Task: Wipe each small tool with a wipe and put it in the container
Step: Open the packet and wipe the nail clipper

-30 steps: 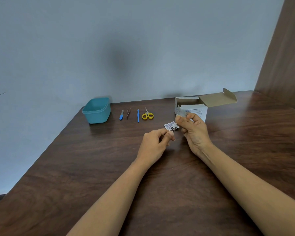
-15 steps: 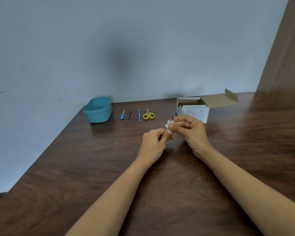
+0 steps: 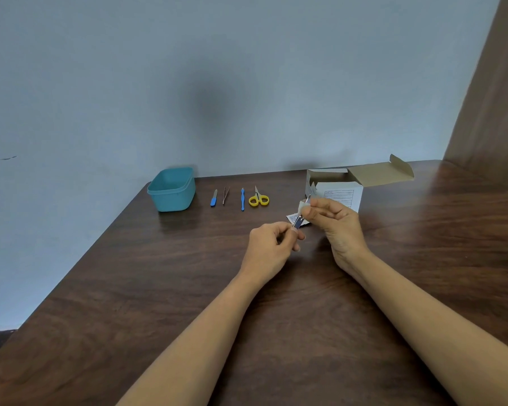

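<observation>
Since a moment ago the right hand has slid its wipe up the tool, whose thin metal tip now shows above the fingers; the left hand pinches the tool's lower end. Both hover over the desk middle. Near the far edge lie a teal container, file, tweezers, blue pick, scissors and open box

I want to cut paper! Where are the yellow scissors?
In the head view, the yellow scissors lie on the table, far left of centre, between the blue tool and the cardboard box.
</observation>
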### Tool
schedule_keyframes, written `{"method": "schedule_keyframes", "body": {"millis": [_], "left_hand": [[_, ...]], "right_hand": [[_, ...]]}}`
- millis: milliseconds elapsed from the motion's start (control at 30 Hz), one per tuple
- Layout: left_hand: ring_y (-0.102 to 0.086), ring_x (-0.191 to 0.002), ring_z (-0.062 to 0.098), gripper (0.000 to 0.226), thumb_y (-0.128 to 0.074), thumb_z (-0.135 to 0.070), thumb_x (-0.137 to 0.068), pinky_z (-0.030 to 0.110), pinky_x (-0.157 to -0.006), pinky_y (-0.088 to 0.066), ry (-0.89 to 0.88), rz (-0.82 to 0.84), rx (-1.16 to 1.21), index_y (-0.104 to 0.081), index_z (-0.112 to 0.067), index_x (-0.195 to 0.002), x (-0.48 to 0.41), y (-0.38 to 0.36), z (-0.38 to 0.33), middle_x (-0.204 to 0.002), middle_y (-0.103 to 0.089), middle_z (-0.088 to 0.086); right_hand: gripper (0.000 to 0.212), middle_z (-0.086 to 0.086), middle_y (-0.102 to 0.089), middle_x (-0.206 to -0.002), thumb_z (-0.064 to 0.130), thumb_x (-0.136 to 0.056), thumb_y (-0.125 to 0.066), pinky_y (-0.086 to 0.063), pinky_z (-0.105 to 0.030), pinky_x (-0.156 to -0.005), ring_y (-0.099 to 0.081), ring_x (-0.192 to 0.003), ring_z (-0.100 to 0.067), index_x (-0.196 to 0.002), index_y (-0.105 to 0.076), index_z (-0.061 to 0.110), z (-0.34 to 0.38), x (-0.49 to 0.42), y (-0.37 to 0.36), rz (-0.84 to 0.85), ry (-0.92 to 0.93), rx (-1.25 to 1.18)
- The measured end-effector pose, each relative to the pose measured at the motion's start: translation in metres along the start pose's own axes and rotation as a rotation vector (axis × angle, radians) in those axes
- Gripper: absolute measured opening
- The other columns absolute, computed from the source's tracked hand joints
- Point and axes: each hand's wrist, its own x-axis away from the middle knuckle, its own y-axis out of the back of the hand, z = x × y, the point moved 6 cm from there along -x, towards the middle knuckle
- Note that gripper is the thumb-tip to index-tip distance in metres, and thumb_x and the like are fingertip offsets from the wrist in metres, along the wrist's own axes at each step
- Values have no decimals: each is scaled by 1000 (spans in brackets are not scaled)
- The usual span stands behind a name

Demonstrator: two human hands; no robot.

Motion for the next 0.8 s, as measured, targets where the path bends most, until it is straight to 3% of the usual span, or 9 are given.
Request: {"method": "schedule_keyframes", "body": {"millis": [167,267,367,533,667,800], "left_hand": [[-50,-46,-5,25,-51,-16,-97,7,-51,-36,3,4,-20,-74,-12,-88,-1,1,1,-61,-62,-7],[-50,-46,-2,25,-52,-17,-97,8,-51,-37,5,4,-19,-74,-12,-87,-1,2,2,-60,-62,-7],[-50,-48,-3,26,-52,-16,-96,9,-53,-37,14,3,-9,-74,-13,-84,-1,3,4,-58,-59,-8],[-49,-50,-2,27,-50,-17,-97,9,-54,-37,30,16,3,-73,-12,-82,-2,3,7,-59,-58,-8],[-50,-51,-2,27,-51,-17,-96,8,-54,-37,26,28,-2,-73,-11,-82,-2,2,6,-59,-58,-8],[-50,-52,-3,26,-51,-17,-96,8,-55,-37,15,52,-12,-73,-11,-83,-2,1,5,-60,-60,-7]], "right_hand": [[15,-11,-68,-86,19,-65,-80,-50,-16,-73,-57,-81,-19,-78,-75,13,-4,-2,-1,24,-8,101],[9,-2,-64,-79,11,-70,-79,-42,-11,-63,-47,-70,-9,-74,-72,14,-3,-2,-1,28,35,213],[12,5,-62,-79,11,-70,-81,-35,-16,-59,-37,-63,-5,-77,-74,17,-1,-1,-1,47,92,381],[11,7,-71,-78,13,-73,-79,-35,-25,-59,-38,-62,-9,-75,-75,23,3,2,-3,35,174,465],[19,18,-65,-62,16,-70,-82,-33,-17,-54,-38,-54,-2,-68,-71,31,7,2,0,-12,175,477],[20,9,-60,-61,19,-66,-85,-37,-17,-54,-42,-55,-3,-64,-68,29,9,3,2,-30,180,499]]}}
